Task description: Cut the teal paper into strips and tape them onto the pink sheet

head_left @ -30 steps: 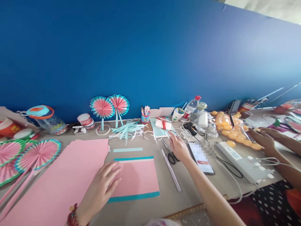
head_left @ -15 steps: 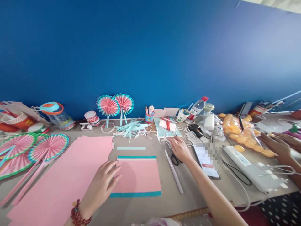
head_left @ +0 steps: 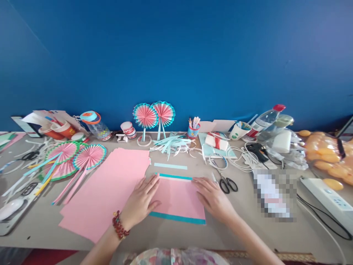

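A pink paper sheet with teal strips (head_left: 178, 197) along its far and near edges lies on the table in front of me. My left hand (head_left: 142, 200) rests flat on its left side, fingers stretched out, a red bead bracelet on the wrist. My right hand (head_left: 212, 197) lies flat on its right side, fingers spread, holding nothing. Black scissors (head_left: 227, 183) lie just right of my right hand. A loose teal strip (head_left: 170, 166) sits beyond the sheet.
A stack of large pink sheets (head_left: 110, 191) lies to the left, with folded paper fans (head_left: 74, 160) beyond it. Two standing fans (head_left: 154, 116), cut strips (head_left: 172, 143), cups, a bottle (head_left: 263, 119), cables, a phone (head_left: 271, 193) and a power strip (head_left: 328, 197) crowd the back and right.
My right hand left the scissors area and came down onto the right side of the pink sheet. The view swung left, so the other person's hands are out of sight.
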Demonstrator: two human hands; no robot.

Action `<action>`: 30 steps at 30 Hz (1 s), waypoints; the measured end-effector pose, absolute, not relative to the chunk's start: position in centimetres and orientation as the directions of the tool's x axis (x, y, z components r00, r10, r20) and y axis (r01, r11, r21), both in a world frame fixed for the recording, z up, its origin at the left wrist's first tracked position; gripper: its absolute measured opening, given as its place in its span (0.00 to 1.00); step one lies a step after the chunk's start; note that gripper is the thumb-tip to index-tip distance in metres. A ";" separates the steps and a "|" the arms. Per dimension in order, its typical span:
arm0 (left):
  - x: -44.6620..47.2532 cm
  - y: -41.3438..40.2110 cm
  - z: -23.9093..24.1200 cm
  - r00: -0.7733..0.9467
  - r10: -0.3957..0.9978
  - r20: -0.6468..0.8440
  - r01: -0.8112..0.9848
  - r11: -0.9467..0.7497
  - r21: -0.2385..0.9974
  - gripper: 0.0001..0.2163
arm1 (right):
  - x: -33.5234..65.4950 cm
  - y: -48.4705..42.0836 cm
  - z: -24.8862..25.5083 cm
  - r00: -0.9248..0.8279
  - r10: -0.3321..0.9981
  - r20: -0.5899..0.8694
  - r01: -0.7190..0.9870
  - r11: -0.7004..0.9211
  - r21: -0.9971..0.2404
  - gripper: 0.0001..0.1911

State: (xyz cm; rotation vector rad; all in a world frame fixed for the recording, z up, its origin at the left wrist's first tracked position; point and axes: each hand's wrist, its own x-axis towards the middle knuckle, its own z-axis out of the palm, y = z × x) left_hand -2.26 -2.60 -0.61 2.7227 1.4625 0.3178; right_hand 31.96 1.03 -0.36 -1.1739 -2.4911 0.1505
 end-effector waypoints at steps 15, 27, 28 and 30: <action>0.0 -2.9 -1.9 0.452 0.874 0.177 0.885 -0.465 0.036 0.34 | 30.5 0.3 -3.3 -0.656 0.708 0.263 0.711 0.696 -0.101 0.32; -0.8 -2.8 -3.9 0.521 0.827 0.213 0.848 -0.530 -0.016 0.39 | 30.8 0.6 -3.1 -0.666 0.714 0.214 0.713 0.694 -0.095 0.34; -1.2 -3.1 -3.9 0.489 0.840 0.235 0.867 -0.498 -0.024 0.40 | 30.7 0.7 -2.9 -0.666 0.717 0.206 0.714 0.693 -0.104 0.34; -2.0 -3.5 -3.6 0.424 0.861 0.281 0.901 -0.433 -0.034 0.41 | 30.5 0.8 -2.4 -0.660 0.728 0.187 0.716 0.684 -0.136 0.33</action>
